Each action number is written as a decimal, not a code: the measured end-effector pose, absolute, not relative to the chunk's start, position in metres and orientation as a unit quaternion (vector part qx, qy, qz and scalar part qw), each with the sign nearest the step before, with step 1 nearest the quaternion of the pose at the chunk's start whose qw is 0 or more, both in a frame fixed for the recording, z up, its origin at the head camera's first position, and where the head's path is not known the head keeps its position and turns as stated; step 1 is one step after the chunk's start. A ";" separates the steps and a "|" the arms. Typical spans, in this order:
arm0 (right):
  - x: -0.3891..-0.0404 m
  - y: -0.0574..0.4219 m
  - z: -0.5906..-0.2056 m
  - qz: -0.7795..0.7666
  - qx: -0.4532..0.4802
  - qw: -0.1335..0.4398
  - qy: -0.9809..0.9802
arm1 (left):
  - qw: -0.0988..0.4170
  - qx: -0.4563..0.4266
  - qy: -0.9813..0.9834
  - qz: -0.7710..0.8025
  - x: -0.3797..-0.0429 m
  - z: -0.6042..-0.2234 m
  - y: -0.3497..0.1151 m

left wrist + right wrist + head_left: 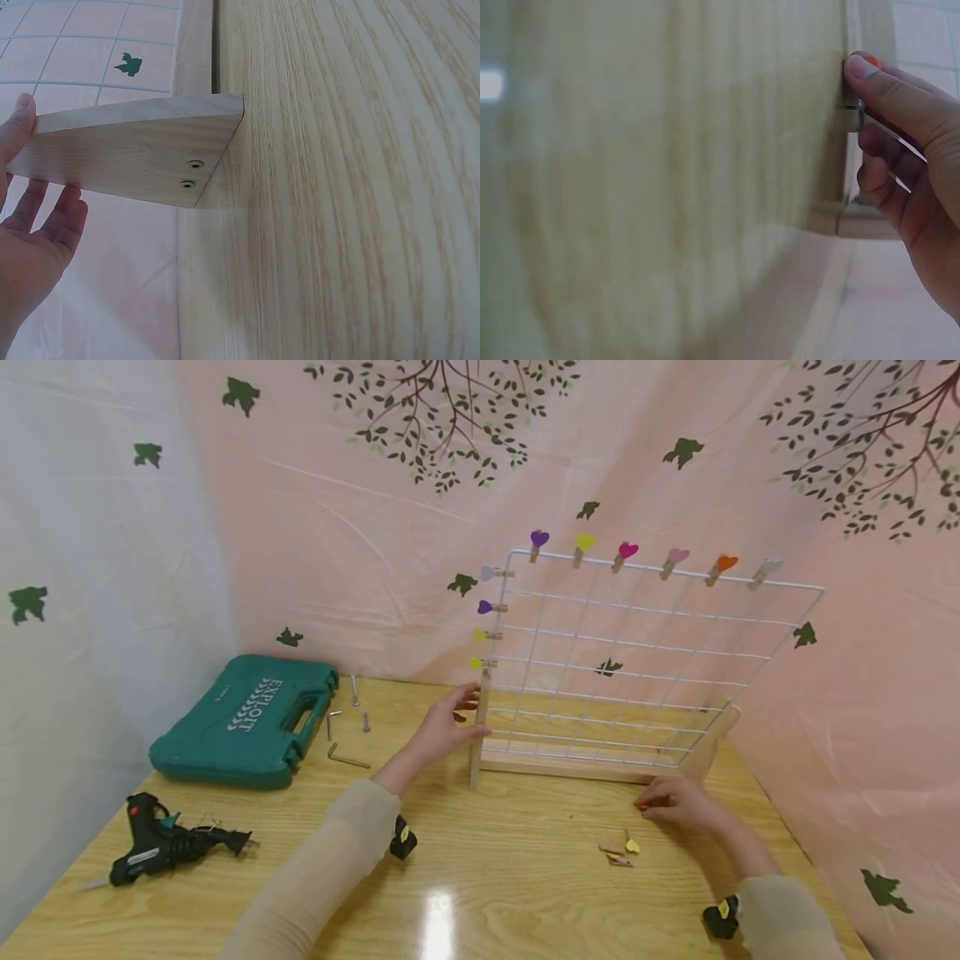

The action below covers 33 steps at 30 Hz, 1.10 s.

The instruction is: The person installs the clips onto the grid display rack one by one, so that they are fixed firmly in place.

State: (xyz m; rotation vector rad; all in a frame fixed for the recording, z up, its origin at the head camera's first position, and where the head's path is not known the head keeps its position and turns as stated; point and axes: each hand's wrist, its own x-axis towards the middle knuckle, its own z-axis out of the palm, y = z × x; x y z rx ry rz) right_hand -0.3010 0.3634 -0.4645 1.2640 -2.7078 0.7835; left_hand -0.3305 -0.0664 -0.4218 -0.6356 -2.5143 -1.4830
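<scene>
My left hand [444, 720] holds the wooden side board [127, 150] of a stand, thumb at its front edge and fingers along its outer face. A white wire grid [600, 643] leans upward on that stand. Mini clothespins with coloured hearts sit along the grid's top edge, such as a magenta one [627, 552], and down its left edge, such as a yellow one [480, 663]. Low by the stand's right front, my right hand [686, 804] pinches a mini clothespin [852, 118] with an orange heart, partly hidden by the fingers. Several loose clothespins [619, 860] lie nearby on the table.
On the left lie a green tool case [225, 718] and a black glue gun [161, 847]. Hex keys [347, 757] and bolts [366, 722] are scattered beside the case. Pink cloth [360, 560] hangs behind the wooden table [480, 877].
</scene>
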 end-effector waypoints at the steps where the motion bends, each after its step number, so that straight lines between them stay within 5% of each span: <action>1: -0.302 0.363 -0.466 0.254 0.415 0.026 -0.873 | 0.077 -0.213 -0.839 -0.495 -0.331 -0.422 -0.066; 15: -0.297 0.354 -0.464 0.274 0.362 -0.009 -0.891 | 0.078 -0.207 -0.840 -0.495 -0.329 -0.420 -0.064; 22: -0.293 0.338 -0.420 0.317 0.333 -0.011 -0.888 | 0.074 -0.200 -0.841 -0.498 -0.327 -0.419 -0.064; 28: -0.283 0.335 -0.364 0.385 0.295 0.046 -0.873 | 0.071 -0.203 -0.838 -0.502 -0.327 -0.420 -0.064; 33: -0.271 0.334 -0.317 0.403 0.296 0.150 -0.853 | 0.070 -0.199 -0.840 -0.500 -0.327 -0.420 -0.064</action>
